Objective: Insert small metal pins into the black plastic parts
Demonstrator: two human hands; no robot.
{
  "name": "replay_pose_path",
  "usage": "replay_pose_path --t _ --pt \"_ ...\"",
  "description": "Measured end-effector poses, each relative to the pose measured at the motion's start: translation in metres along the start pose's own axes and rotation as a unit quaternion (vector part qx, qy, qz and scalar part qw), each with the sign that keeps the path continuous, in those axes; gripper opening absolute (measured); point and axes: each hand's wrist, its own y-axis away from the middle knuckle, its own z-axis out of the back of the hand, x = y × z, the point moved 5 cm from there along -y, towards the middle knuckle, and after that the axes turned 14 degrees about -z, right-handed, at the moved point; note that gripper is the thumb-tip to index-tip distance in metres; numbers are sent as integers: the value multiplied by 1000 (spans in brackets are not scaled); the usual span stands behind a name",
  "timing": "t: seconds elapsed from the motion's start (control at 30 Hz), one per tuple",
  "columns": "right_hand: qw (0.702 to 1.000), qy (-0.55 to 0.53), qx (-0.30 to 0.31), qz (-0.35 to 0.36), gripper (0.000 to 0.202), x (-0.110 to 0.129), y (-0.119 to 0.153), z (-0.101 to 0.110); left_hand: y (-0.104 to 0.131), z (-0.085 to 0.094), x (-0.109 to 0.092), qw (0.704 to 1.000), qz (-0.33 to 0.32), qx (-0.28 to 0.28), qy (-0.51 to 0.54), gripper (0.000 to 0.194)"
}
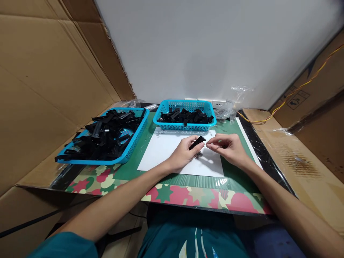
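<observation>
My left hand (185,153) is closed around a black plastic part (197,142), which tilts up to the right above a white sheet (158,154). Close by on the right, my right hand (227,147) has its thumb and fingers pinched together near the part's end. Whatever lies in that pinch is too small to name. Beneath the left fingers, a little pile of small metallic pieces (199,155) shows on the sheet, partly hidden by the hand.
Two blue plastic baskets hold black parts: a wide one (135,143) at left and a smaller one (185,127) at the back. Clear plastic bags (227,111) lie by the wall socket. Cardboard walls (53,64) flank the table; a yellow cable (281,104) hangs at right.
</observation>
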Motion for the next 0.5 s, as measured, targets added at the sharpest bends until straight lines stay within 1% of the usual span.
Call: replay_pose_path --t 0.1,0.2,0.27,0.33,0.4,0.5 --pt "999 -11 17 -30 32 -2 -1 -4 -1 1 -3 998 -37 4 -48 35" --pt "998 -24 22 -48 34 -4 -2 -6 -1 2 -5 996 -58 5 -64 35" --pt "998 -35 14 -50 33 -4 -2 -5 -1 1 -5 997 -55 4 -52 35" --pt "998 -48 -11 -40 29 -4 -1 -1 1 0 -2 999 -31 4 -10 36" --pt "998 -54 -32 -25 24 -3 -1 4 2 -1 0 999 -6 6 38 45" --pt "998 -53 -18 -17 19 1 0 4 2 0 -1 997 -4 -2 74 64"
